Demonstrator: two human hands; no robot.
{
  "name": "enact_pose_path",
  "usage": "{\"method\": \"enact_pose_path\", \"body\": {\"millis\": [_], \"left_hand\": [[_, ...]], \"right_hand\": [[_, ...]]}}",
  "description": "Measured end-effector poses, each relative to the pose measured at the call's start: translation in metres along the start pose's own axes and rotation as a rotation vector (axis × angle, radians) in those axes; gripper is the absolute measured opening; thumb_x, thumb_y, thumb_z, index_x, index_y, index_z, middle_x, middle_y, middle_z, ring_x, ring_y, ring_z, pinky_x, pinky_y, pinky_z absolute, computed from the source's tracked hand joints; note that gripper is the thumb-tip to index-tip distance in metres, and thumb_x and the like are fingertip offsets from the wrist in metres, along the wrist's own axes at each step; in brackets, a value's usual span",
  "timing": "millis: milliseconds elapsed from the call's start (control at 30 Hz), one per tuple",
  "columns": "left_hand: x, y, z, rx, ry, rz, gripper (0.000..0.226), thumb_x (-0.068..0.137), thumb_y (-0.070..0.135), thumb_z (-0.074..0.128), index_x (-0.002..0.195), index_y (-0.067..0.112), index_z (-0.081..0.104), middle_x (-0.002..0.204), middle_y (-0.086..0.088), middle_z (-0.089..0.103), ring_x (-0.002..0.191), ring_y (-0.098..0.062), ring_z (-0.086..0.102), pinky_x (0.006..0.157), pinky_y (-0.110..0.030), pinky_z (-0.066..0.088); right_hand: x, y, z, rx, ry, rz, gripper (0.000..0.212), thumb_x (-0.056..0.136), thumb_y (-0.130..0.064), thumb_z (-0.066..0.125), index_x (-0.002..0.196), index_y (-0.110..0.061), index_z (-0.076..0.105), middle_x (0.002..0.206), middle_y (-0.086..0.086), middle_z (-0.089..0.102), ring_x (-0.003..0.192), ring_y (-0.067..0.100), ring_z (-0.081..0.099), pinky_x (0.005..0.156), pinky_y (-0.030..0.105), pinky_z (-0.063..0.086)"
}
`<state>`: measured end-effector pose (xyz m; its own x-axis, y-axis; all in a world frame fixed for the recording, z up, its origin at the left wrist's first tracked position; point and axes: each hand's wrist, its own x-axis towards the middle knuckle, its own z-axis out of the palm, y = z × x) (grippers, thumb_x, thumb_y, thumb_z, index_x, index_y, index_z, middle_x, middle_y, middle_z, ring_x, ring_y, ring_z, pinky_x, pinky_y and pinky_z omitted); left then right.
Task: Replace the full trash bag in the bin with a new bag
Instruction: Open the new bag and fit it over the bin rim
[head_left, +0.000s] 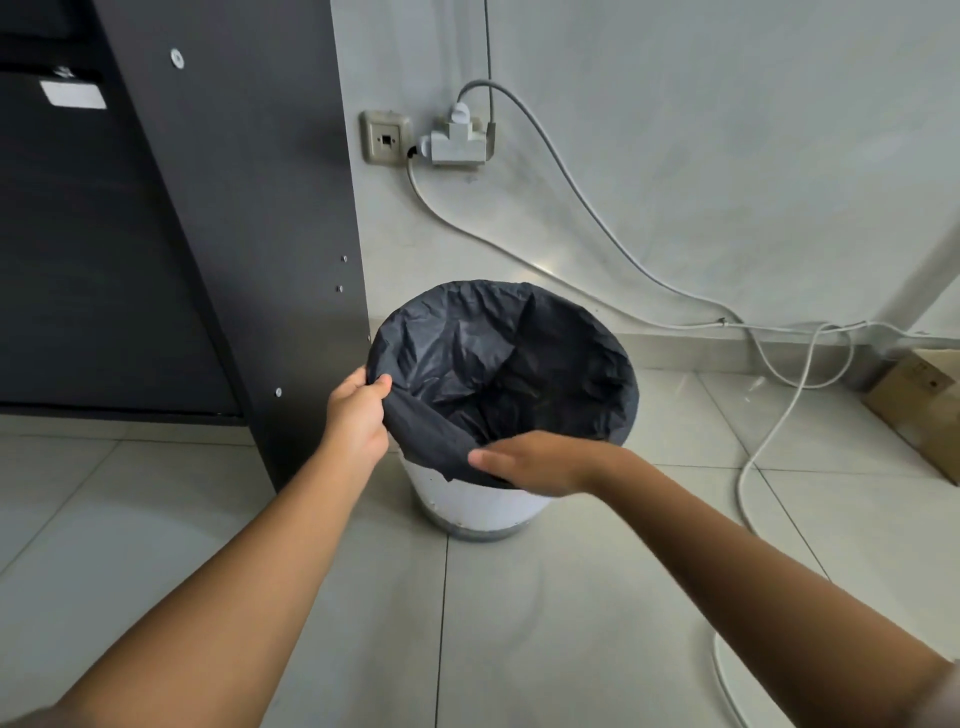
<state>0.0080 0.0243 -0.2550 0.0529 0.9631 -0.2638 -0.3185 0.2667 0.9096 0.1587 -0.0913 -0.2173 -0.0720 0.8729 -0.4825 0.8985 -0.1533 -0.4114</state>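
Observation:
A white round bin (478, 506) stands on the tiled floor in the middle of the view. A black trash bag (498, 358) lines it, its edge folded over the rim all round. My left hand (356, 415) grips the bag's folded edge at the bin's left side, thumb on top. My right hand (540, 462) holds the bag's edge at the near side of the rim, fingers pointing left, with its fingertips hidden under the plastic. The inside of the bag looks crumpled and dark; I see nothing in it.
A dark cabinet panel (249, 208) stands just left of the bin. Behind it, a wall socket with an adapter (457, 140) feeds white cables (779, 415) that trail across the floor at right. A cardboard box (919, 405) lies far right.

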Motion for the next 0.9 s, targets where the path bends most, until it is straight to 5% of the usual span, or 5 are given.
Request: {"method": "enact_pose_path", "body": {"millis": [100, 167, 267, 500, 900], "left_hand": [[0.006, 0.003, 0.0, 0.058, 0.033, -0.023, 0.035, 0.096, 0.001, 0.045, 0.13, 0.001, 0.052, 0.132, -0.02, 0.055, 0.113, -0.03, 0.056, 0.095, -0.033, 0.044], [0.008, 0.005, -0.001, 0.085, 0.036, -0.029, 0.037, 0.096, 0.001, 0.046, 0.133, 0.001, 0.049, 0.135, -0.019, 0.053, 0.121, -0.03, 0.053, 0.099, -0.032, 0.042], [0.013, 0.006, -0.004, 0.12, 0.053, -0.027, 0.04, 0.096, 0.002, 0.047, 0.135, 0.001, 0.047, 0.137, -0.016, 0.052, 0.124, -0.028, 0.051, 0.1, -0.031, 0.04], [0.031, 0.003, -0.008, 0.117, 0.067, -0.037, 0.041, 0.096, 0.006, 0.049, 0.136, -0.001, 0.045, 0.136, -0.017, 0.053, 0.12, -0.028, 0.054, 0.105, -0.035, 0.042], [0.034, -0.013, -0.001, 0.416, 0.348, 0.085, 0.035, 0.093, 0.031, 0.053, 0.122, 0.012, 0.057, 0.125, -0.011, 0.059, 0.11, -0.033, 0.059, 0.096, -0.045, 0.05]], "right_hand": [[0.012, 0.001, 0.01, -0.098, 0.174, -0.006, 0.06, 0.098, -0.053, 0.019, 0.092, -0.01, 0.06, 0.101, 0.012, 0.061, 0.097, 0.028, 0.056, 0.085, 0.035, 0.04], [0.023, 0.016, 0.005, -0.296, 0.58, -0.004, 0.058, 0.097, -0.05, 0.02, 0.077, -0.012, 0.058, 0.092, 0.013, 0.064, 0.092, 0.032, 0.058, 0.083, 0.039, 0.04], [0.033, 0.05, -0.007, -0.284, 0.948, 0.317, 0.039, 0.093, -0.034, 0.037, 0.116, -0.01, 0.058, 0.13, 0.015, 0.05, 0.12, 0.036, 0.043, 0.096, 0.044, 0.036], [0.05, 0.065, -0.017, 0.753, 0.993, 0.483, 0.034, 0.097, -0.01, 0.037, 0.128, 0.005, 0.037, 0.136, 0.023, 0.038, 0.114, 0.039, 0.051, 0.082, 0.033, 0.038], [0.069, 0.075, -0.013, 1.164, 1.068, 0.534, 0.048, 0.1, -0.038, 0.032, 0.122, 0.003, 0.044, 0.108, 0.014, 0.054, 0.09, 0.028, 0.048, 0.089, 0.041, 0.047]]}}
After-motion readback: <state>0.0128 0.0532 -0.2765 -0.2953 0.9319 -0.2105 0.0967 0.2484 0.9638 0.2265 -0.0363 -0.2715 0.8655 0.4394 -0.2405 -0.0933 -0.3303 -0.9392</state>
